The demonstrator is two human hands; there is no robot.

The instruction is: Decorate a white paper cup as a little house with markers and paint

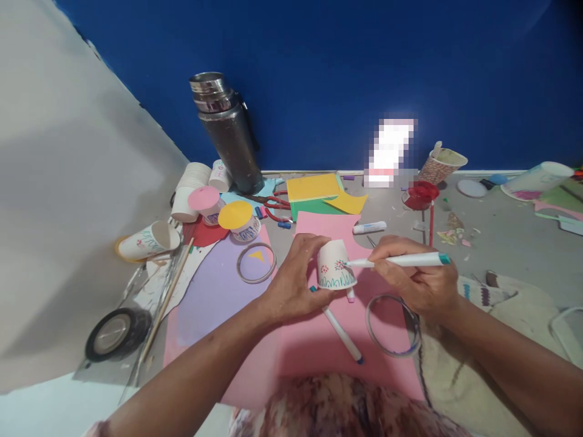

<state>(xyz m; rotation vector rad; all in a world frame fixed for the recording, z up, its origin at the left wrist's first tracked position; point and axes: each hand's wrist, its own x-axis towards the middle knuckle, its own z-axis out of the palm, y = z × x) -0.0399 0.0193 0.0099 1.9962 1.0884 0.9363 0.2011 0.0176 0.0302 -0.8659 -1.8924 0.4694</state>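
Note:
My left hand [298, 273] is closed around a white paper cup [336, 258], which is turned upside down and slightly tilted. Green grass strokes run along the cup's rim, with small red and green flowers drawn above them. In my right hand [416, 279] is a white felt-tip pen [401, 261] with a green end, its tip at one of the flowers. Below the cup, another felt-tip pen [344, 337] with a blue end lies on pink paper [310, 358]. A round ring [370, 328], like a bangle or tape core, lies under my right hand.
A dark steel flask [232, 142] stands against the blue wall. At left are stacked paper cups [191, 185], decorated cups with a pink lid [203, 197] and yellow lid [235, 213], and a tape roll [113, 337]. Red-handled scissors [276, 206] and a glue stick [370, 227] lie behind my hands.

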